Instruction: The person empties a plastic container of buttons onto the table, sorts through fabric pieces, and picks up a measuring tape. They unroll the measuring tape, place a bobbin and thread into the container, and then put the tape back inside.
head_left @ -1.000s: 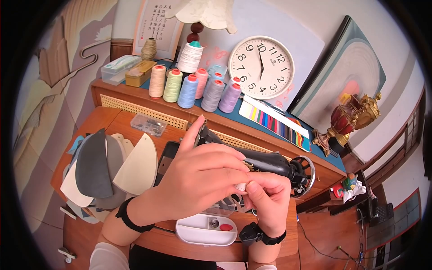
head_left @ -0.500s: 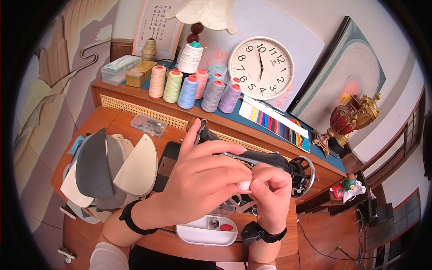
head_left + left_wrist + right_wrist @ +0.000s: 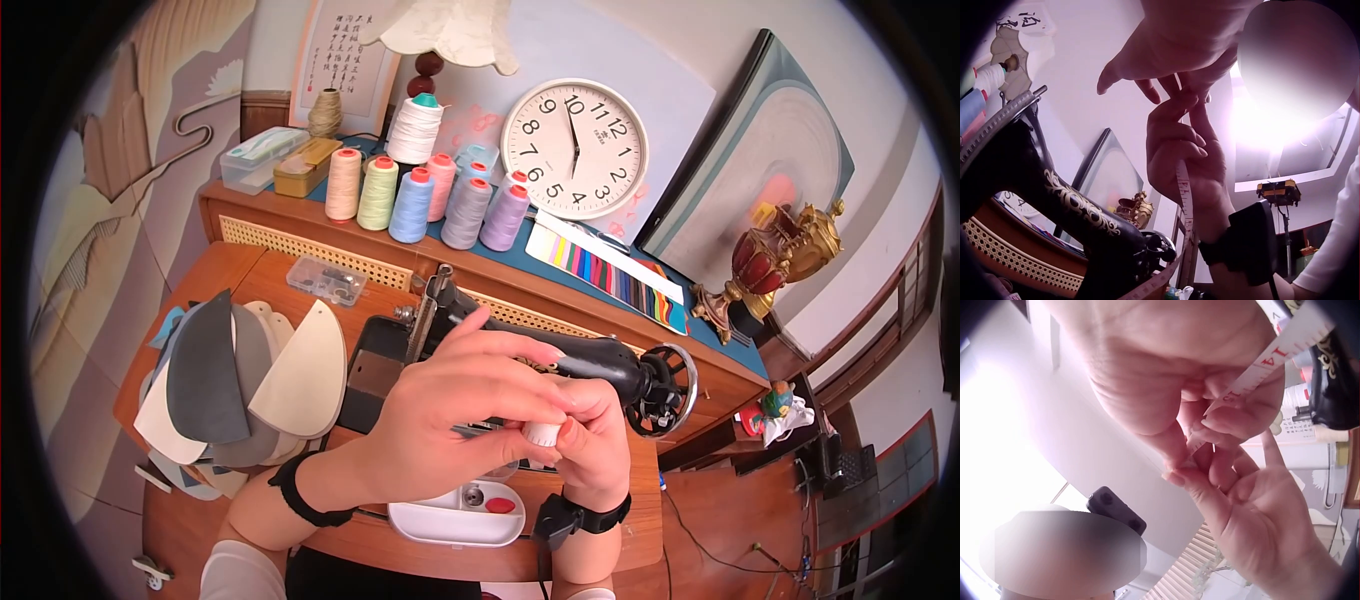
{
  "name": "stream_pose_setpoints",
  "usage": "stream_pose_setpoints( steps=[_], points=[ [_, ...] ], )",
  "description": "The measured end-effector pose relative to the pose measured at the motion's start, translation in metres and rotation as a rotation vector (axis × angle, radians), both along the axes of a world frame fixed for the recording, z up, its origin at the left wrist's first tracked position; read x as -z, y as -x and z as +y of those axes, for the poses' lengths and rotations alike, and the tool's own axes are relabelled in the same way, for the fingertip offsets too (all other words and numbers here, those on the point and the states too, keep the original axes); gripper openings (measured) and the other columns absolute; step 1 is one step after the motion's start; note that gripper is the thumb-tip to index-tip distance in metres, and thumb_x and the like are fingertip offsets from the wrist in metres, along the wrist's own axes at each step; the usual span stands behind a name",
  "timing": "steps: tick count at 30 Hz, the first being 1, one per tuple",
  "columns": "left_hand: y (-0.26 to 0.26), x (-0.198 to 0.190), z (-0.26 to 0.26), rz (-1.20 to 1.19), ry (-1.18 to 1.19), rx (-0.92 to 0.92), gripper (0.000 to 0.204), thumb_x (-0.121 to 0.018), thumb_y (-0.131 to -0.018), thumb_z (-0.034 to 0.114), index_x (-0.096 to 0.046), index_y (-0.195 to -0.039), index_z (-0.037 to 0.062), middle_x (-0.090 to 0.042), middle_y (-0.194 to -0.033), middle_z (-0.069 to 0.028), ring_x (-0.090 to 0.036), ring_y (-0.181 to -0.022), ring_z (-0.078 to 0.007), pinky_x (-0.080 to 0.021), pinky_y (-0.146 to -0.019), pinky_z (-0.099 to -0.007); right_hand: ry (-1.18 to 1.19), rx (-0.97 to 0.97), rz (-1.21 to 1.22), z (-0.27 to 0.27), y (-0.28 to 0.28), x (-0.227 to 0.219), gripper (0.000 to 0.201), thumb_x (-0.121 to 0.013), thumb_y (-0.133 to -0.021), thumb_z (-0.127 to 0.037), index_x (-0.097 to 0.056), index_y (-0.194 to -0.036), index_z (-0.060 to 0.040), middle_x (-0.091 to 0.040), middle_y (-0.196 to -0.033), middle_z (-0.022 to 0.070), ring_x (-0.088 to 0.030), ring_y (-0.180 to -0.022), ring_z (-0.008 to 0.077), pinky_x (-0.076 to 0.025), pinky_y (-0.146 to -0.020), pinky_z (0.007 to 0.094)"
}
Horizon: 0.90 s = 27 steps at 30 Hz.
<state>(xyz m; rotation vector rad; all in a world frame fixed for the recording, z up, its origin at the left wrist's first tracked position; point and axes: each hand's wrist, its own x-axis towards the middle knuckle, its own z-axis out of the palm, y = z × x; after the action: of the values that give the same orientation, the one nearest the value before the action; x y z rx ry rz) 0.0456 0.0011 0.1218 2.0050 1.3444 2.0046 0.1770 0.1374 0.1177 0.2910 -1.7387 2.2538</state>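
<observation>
A white tape measure [image 3: 541,433], wound into a small roll at its end, sits between both hands in front of a black sewing machine [image 3: 590,362]. My left hand [image 3: 460,410] pinches the roll between thumb and fingertips, its index finger raised. With curled fingers my right hand [image 3: 595,445] grips the tape close beside the roll, its thumb against it. In the right wrist view the tape strip [image 3: 1272,359], with red numbers, runs out of the right hand's curled fingers. The left wrist view shows the strip [image 3: 1185,200] hanging down past the right wrist.
Stacked grey and cream semicircular pieces [image 3: 215,375] lie on the table at left. Below the hands is a white tray [image 3: 430,522] with a bobbin-like metal part and a red piece. Thread spools [image 3: 411,205] and a clock [image 3: 575,148] stand on the shelf behind; a clear parts box [image 3: 326,280] lies before it.
The roll shows more fully between the fingertips. My left hand has shifted slightly right and down, its raised index finger lowering and uncovering the machine's head. My right hand has moved slightly left and down.
</observation>
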Motion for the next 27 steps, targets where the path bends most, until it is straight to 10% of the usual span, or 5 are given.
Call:
stream_pose_setpoints(
  steps=[9, 14, 21, 27],
  points=[
    [0.002, -0.011, -0.007, 0.432, -0.044, -0.464, 0.017, -0.073, -0.076, 0.014, -0.070, -0.092, 0.0127, -0.070, -0.093, 0.0004, -0.064, -0.100, -0.0189, -0.025, -0.109, -0.0564, -0.349, 0.454, 0.158, -0.013, -0.001, -0.016, 0.015, -0.071, -0.081, -0.003, -0.069, -0.096, 0.0020, -0.063, -0.085, 0.0071, -0.056, -0.071, 0.0085, -0.043, -0.061, 0.0190],
    [0.005, -0.002, -0.004, 0.410, -0.044, -0.364, 0.019, -0.070, -0.077, 0.010, -0.068, -0.096, 0.0124, -0.069, -0.088, 0.0011, -0.067, -0.083, -0.0138, -0.030, -0.107, -0.0572, -0.474, 0.565, 0.153, -0.018, -0.002, -0.015, 0.014, -0.077, -0.074, -0.003, -0.071, -0.087, 0.0000, -0.057, -0.067, -0.0003, -0.037, -0.053, 0.0021, -0.025, -0.048, 0.0188],
    [0.010, -0.008, -0.010, 0.290, 0.117, -0.216, 0.018, -0.072, -0.075, 0.005, -0.071, -0.090, 0.0132, -0.071, -0.094, -0.0012, -0.068, -0.089, -0.0163, -0.027, -0.109, -0.0560, -0.519, 0.563, 0.122, -0.017, -0.003, -0.013, 0.015, -0.078, -0.073, -0.002, -0.072, -0.086, -0.0007, -0.056, -0.065, -0.0009, -0.037, -0.054, 0.0020, -0.025, -0.047, 0.0188],
    [0.013, -0.006, -0.007, 0.202, 0.078, 0.007, 0.020, -0.073, -0.077, 0.007, -0.072, -0.095, 0.0151, -0.068, -0.105, -0.0019, -0.062, -0.108, -0.0204, -0.023, -0.109, -0.0566, -0.309, 0.402, 0.097, -0.010, -0.011, -0.011, 0.019, -0.077, -0.075, -0.012, -0.071, -0.085, 0.0033, -0.067, -0.076, 0.0109, -0.064, -0.069, 0.0151, -0.046, -0.059, 0.0225]
  ],
)
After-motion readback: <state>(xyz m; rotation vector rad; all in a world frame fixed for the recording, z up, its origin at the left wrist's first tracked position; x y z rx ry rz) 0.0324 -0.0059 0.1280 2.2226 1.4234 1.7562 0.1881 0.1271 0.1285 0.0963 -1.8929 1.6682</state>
